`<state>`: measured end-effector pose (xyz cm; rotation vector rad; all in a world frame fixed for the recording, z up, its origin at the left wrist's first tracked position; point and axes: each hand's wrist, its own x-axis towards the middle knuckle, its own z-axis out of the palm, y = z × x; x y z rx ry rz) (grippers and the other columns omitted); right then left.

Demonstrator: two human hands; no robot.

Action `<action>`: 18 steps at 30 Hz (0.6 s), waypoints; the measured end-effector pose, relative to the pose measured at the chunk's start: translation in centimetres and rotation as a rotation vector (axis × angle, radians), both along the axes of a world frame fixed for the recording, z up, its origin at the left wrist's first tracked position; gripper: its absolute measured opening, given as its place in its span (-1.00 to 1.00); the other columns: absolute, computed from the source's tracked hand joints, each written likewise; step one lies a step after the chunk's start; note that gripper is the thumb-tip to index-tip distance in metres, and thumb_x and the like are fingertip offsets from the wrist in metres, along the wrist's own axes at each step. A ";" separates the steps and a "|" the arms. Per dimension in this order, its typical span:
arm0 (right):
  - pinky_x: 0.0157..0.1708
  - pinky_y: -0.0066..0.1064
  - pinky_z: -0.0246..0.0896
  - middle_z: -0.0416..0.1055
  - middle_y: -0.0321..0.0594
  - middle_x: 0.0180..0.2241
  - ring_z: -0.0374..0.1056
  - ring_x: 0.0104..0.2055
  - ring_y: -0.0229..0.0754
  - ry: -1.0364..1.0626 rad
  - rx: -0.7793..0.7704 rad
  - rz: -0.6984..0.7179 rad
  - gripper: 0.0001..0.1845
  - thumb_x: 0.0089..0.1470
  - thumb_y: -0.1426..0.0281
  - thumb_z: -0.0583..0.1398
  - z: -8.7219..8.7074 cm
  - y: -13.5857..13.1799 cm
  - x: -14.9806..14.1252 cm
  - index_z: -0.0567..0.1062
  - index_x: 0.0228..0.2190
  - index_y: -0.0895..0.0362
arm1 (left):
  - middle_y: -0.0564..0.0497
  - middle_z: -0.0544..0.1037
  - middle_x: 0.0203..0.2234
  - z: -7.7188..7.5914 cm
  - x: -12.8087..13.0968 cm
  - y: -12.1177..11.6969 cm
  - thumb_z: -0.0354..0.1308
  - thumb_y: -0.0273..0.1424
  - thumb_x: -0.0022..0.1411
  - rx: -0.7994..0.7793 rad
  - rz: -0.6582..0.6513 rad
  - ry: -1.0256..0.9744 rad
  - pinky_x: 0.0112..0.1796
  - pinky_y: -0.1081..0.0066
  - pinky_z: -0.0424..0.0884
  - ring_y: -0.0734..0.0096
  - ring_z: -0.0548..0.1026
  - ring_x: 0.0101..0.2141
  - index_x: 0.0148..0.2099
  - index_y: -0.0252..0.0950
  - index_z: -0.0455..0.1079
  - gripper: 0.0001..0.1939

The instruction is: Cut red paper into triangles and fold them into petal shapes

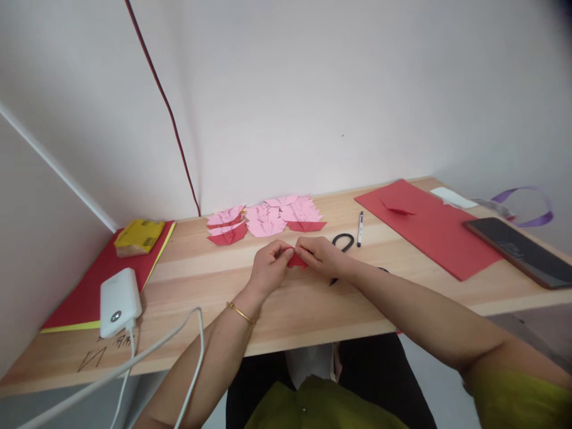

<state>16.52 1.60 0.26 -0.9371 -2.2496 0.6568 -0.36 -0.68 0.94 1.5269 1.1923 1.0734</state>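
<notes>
Between my two hands is a small piece of folded red paper (297, 260), pinched at its upper edge. My left hand (270, 262) grips its left side with thumb and fingers, a gold bangle on the wrist. On the right side, my right hand (320, 255) is closed on the same paper, and the two hands almost touch. Part of the paper is hidden by the fingers. Black scissors (343, 241) lie partly under my right hand and forearm. Beyond the hands, several folded pink papers (267, 220) and red papers (227, 235) sit in overlapping rows.
Right of the hands lie a pen (360, 229), red sheets (429, 232) with a small folded red piece (397, 208), and a phone (522, 250). At left, a white power bank (120, 302) with a cable and a yellow packet (139, 236) rest on red and yellow sheets (84, 289).
</notes>
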 end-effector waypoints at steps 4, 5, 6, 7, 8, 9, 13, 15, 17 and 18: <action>-0.51 -0.47 -0.04 0.21 -0.32 -0.60 0.13 -0.55 -0.32 0.029 0.024 -0.031 -0.67 0.20 0.31 -0.04 0.0 0.1 0.1 0.21 -0.58 0.14 | 0.06 0.46 -0.48 -0.4 0.0 0.2 0.20 -0.28 0.04 -0.180 -0.063 -0.224 -0.42 0.49 0.31 0.52 0.38 -0.48 -0.32 -0.33 0.40 -0.78; -0.50 -0.47 -0.02 0.23 -0.31 -0.59 0.14 -0.54 -0.31 0.039 0.023 -0.034 -0.67 0.20 0.31 -0.04 0.1 0.0 0.1 0.23 -0.58 0.14 | 0.04 0.47 -0.47 -0.4 -0.1 0.2 0.23 -0.28 0.01 -0.219 -0.091 -0.253 -0.42 0.48 0.32 0.52 0.39 -0.49 -0.30 -0.34 0.41 -0.76; -0.49 -0.47 -0.01 0.26 -0.29 -0.58 0.16 -0.53 -0.31 0.047 0.019 -0.035 -0.67 0.20 0.31 -0.03 0.1 0.0 0.2 0.25 -0.57 0.15 | 0.04 0.47 -0.48 -0.5 -0.1 0.3 0.25 -0.30 -0.02 -0.250 -0.121 -0.265 -0.42 0.48 0.31 0.53 0.39 -0.50 -0.30 -0.36 0.41 -0.75; -0.48 -0.47 0.01 0.29 -0.28 -0.57 0.17 -0.53 -0.30 0.052 0.012 -0.031 -0.66 0.20 0.31 -0.03 0.2 0.0 0.2 0.27 -0.56 0.15 | 0.03 0.47 -0.50 -0.6 -0.2 0.3 0.27 -0.31 -0.03 -0.271 -0.151 -0.262 -0.42 0.49 0.30 0.54 0.39 -0.51 -0.32 -0.37 0.41 -0.75; -0.48 -0.46 0.02 0.31 -0.27 -0.57 0.19 -0.52 -0.30 0.058 0.003 -0.026 -0.66 0.21 0.30 -0.03 0.2 0.0 0.2 0.28 -0.56 0.15 | 0.03 0.47 -0.53 -0.6 -0.2 0.3 0.28 -0.32 -0.04 -0.282 -0.172 -0.255 -0.43 0.49 0.29 0.55 0.38 -0.52 -0.35 -0.38 0.42 -0.76; -0.47 -0.46 0.03 0.32 -0.26 -0.56 0.20 -0.52 -0.30 0.063 -0.008 -0.016 -0.65 0.21 0.29 -0.04 0.2 0.0 0.3 0.30 -0.55 0.16 | 0.03 0.46 -0.55 -0.6 -0.2 0.3 0.28 -0.33 -0.05 -0.283 -0.179 -0.254 -0.43 0.50 0.28 0.56 0.37 -0.53 -0.38 -0.39 0.42 -0.78; -0.47 -0.47 0.06 0.36 -0.25 -0.53 0.22 -0.50 -0.31 0.102 -0.040 0.018 -0.64 0.21 0.24 -0.03 0.1 0.1 0.3 0.34 -0.51 0.17 | 0.03 0.47 -0.54 -0.6 -0.2 0.4 0.29 -0.34 -0.06 -0.249 -0.114 -0.320 -0.42 0.49 0.28 0.56 0.36 -0.52 -0.38 -0.38 0.42 -0.78; -0.48 -0.47 0.05 0.36 -0.25 -0.53 0.21 -0.51 -0.31 0.109 -0.048 0.011 -0.65 0.20 0.23 -0.01 0.1 0.1 0.3 0.34 -0.51 0.17 | 0.03 0.48 -0.53 -0.6 -0.2 0.4 0.29 -0.34 -0.06 -0.240 -0.097 -0.345 -0.42 0.49 0.29 0.55 0.37 -0.51 -0.36 -0.38 0.42 -0.77; -0.49 -0.48 0.05 0.35 -0.26 -0.55 0.20 -0.52 -0.31 0.112 -0.055 0.004 -0.65 0.19 0.23 0.00 0.1 0.1 0.3 0.34 -0.52 0.17 | 0.03 0.48 -0.52 -0.7 -0.3 0.5 0.28 -0.36 -0.05 -0.244 -0.117 -0.358 -0.41 0.49 0.30 0.54 0.38 -0.49 -0.34 -0.38 0.42 -0.77; -0.49 -0.48 0.05 0.34 -0.27 -0.55 0.20 -0.52 -0.31 0.113 -0.055 0.003 -0.65 0.19 0.24 0.00 0.1 0.0 0.3 0.34 -0.53 0.17 | 0.03 0.48 -0.51 -0.8 -0.3 0.5 0.28 -0.37 -0.05 -0.250 -0.136 -0.365 -0.40 0.48 0.30 0.53 0.39 -0.48 -0.33 -0.38 0.41 -0.78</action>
